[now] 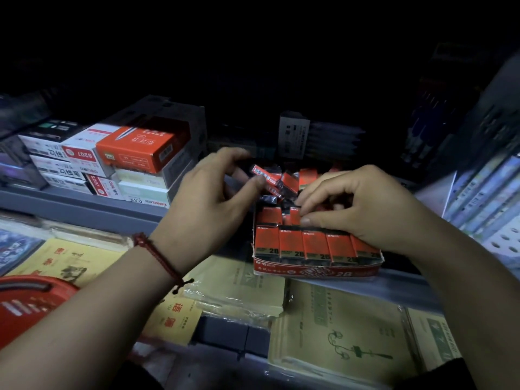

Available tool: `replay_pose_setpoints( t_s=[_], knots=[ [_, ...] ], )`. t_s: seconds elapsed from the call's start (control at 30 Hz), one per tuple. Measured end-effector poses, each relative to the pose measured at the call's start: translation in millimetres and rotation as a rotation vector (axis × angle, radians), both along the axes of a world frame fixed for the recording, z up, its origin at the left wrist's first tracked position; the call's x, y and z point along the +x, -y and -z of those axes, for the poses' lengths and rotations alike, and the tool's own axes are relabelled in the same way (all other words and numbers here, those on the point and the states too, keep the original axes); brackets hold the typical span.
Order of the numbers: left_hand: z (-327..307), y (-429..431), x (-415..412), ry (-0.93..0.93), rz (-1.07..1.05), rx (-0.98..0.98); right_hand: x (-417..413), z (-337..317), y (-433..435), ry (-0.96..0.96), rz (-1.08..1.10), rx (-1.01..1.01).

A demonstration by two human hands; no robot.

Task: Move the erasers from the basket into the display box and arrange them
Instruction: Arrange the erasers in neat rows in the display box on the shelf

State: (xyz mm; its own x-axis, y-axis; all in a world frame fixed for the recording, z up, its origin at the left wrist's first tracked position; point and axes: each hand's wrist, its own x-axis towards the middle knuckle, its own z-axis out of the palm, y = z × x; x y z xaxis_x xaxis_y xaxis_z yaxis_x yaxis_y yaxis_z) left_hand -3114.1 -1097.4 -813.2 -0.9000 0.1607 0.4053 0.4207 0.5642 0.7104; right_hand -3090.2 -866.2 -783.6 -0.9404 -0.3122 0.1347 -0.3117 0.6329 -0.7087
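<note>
Five erasers [315,244] neat in display box [315,273] front row, heap [289,181] loose behind. Left hand [208,201] pinches loose eraser [260,171] above heap; right hand [363,209] pinches second-row eraser [294,216]. Risk: nudged heap spills over rim.

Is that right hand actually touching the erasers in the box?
Touching. The head view shows the right hand with curled fingers resting directly on the erasers in the display box, with no gap.
</note>
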Motion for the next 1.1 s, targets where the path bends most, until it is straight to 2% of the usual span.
replay_pose_setpoints(
  t_s=[0.3, 0.4, 0.53, 0.63, 0.8, 0.93, 1.1],
  knots=[
    [4, -12, -11, 0.132, -0.036, 0.197, 1, 3, 0, -0.019, -0.029, -0.039],
    [4, -9, -12, 0.208, -0.027, 0.331, 1, 5, 1, -0.030, -0.026, -0.026],
    [-2, -4, -8, 0.227, 0.022, 0.467, 1, 4, -3, 0.008, -0.074, -0.001],
    [-8, 0, -4, 0.246, 0.112, 0.576, 2, 6, -3, -0.077, 0.012, -0.081],
    [-13, 0, 1, 0.249, 0.284, 0.587, 4, 10, 6, -0.133, 0.150, -0.304],
    [-11, -5, 2, 0.249, 0.380, 0.542, 5, 10, 8, -0.120, 0.116, -0.324],
    [-6, -8, 0, 0.280, 0.362, 0.559, 8, 9, 3, -0.035, 0.033, -0.329]
  ],
)
